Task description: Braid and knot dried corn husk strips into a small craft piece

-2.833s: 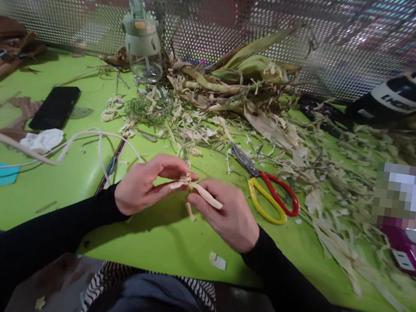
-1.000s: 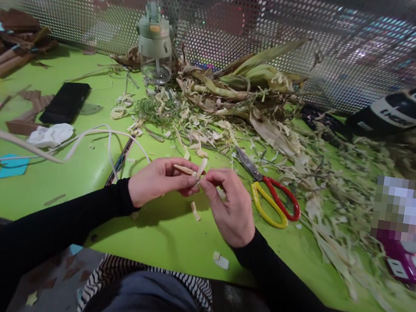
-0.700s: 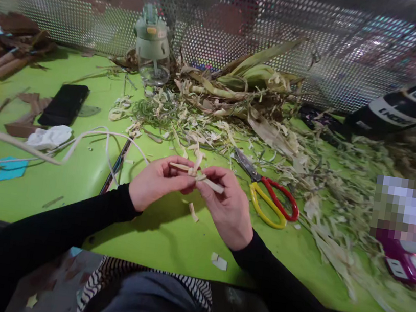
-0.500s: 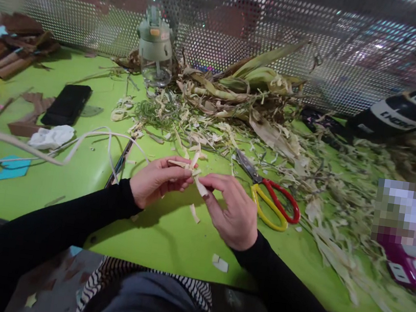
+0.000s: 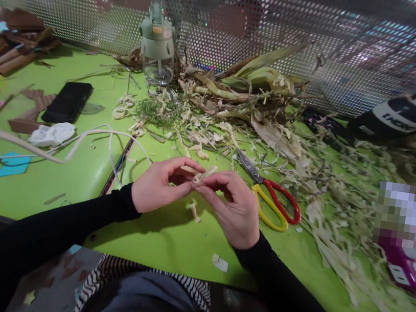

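Note:
My left hand [image 5: 165, 181] and my right hand [image 5: 230, 203] meet over the green table, fingertips pinched on a small pale piece made of corn husk strips [image 5: 200, 176]. One strip end sticks up between the hands; much of the piece is hidden by my fingers. Just below lies a loose pale husk scrap [image 5: 195, 212] on the table. Close to the right of my right hand rest scissors [image 5: 272, 193] with one red and one yellow handle loop, blades pointing up and left.
A heap of dried husks [image 5: 236, 88] and shreds spreads along the back and right. Behind it stand a clear bottle [image 5: 158, 53] and a dark bottle [image 5: 395, 112]. At left lie a black phone [image 5: 67, 101], a white cable [image 5: 87, 134] and a blue tag [image 5: 7, 165].
My hands have drawn together, and both pinch the husk piece. Its upright strip now leans right, and my left fingers have curled over it from behind.

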`<action>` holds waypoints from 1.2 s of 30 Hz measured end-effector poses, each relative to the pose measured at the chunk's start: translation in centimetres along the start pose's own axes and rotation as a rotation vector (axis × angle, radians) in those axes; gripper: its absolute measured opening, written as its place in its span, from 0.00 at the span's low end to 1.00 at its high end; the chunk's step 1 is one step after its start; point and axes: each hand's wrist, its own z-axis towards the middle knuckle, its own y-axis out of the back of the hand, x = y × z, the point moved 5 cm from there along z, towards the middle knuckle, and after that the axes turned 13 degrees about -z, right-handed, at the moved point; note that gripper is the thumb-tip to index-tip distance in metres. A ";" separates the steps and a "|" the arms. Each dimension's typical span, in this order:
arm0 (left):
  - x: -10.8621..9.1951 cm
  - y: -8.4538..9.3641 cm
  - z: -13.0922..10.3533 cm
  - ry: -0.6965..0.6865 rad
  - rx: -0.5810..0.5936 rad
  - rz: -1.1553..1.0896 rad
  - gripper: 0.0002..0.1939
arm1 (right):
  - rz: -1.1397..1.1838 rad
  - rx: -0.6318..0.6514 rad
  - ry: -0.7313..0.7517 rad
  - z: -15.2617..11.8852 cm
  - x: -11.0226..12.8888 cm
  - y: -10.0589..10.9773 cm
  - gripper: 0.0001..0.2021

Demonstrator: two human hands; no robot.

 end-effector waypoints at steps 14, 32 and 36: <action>-0.1 -0.3 -0.4 -0.089 0.016 0.079 0.14 | 0.616 0.133 -0.487 -0.6 -1.4 -1.5 0.07; 0.0 -0.7 -0.3 0.060 0.037 -0.299 0.12 | 0.167 0.093 -0.216 -0.6 0.4 0.1 0.04; -0.5 -0.4 -0.6 -0.101 0.034 -0.035 0.07 | 0.632 0.231 -0.465 -1.1 -0.8 -1.6 0.06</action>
